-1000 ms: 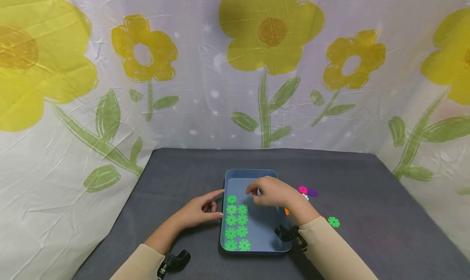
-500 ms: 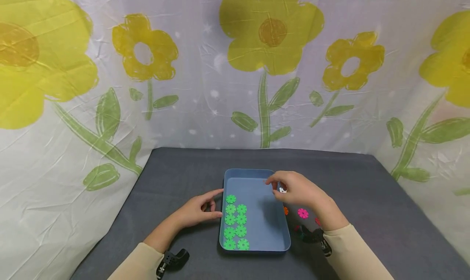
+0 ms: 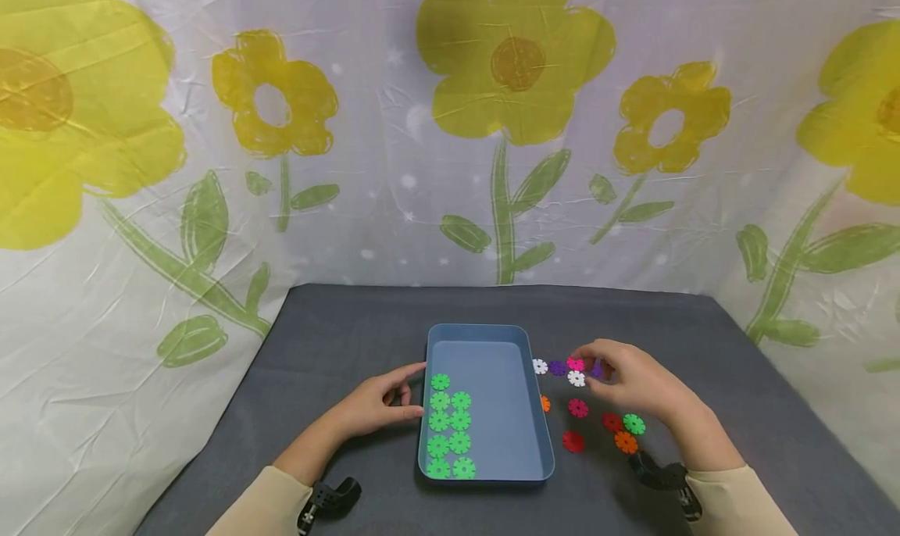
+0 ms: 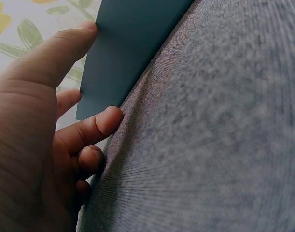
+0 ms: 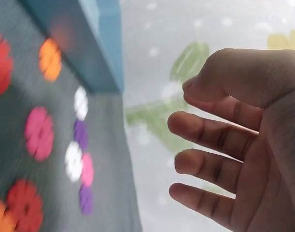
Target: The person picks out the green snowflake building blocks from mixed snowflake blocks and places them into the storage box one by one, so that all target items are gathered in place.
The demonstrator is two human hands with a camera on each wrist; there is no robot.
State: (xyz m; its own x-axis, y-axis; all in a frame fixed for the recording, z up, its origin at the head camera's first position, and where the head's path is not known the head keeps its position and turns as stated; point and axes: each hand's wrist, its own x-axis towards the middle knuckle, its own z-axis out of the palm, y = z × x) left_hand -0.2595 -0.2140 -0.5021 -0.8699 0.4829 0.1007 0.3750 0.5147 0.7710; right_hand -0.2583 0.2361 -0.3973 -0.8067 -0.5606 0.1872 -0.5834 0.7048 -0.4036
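A blue tray (image 3: 502, 419) lies on the dark table, with several green notched flower-shaped discs (image 3: 460, 443) in two columns along its left side. My left hand (image 3: 380, 403) touches the tray's left wall with thumb and index fingertips; the left wrist view shows the thumb against the wall (image 4: 128, 43), other fingers bent below. Right of the tray, my right hand (image 3: 636, 376) is above the loose discs, near a pink disc (image 3: 575, 363) and a purple one (image 3: 597, 369). In the right wrist view its fingers (image 5: 205, 130) are loosely bent and hold nothing.
Loose discs lie right of the tray: white (image 3: 576, 379), purple (image 3: 558, 368), orange (image 3: 626, 442), red (image 3: 573, 441) and one green (image 3: 634, 424). A flower-printed curtain (image 3: 380, 208) hangs behind the table (image 3: 351, 317).
My right hand has moved from over the tray rightward to the loose discs, uncovering several of them. My left hand has stayed at the tray's wall. The green discs in the tray keep their arrangement.
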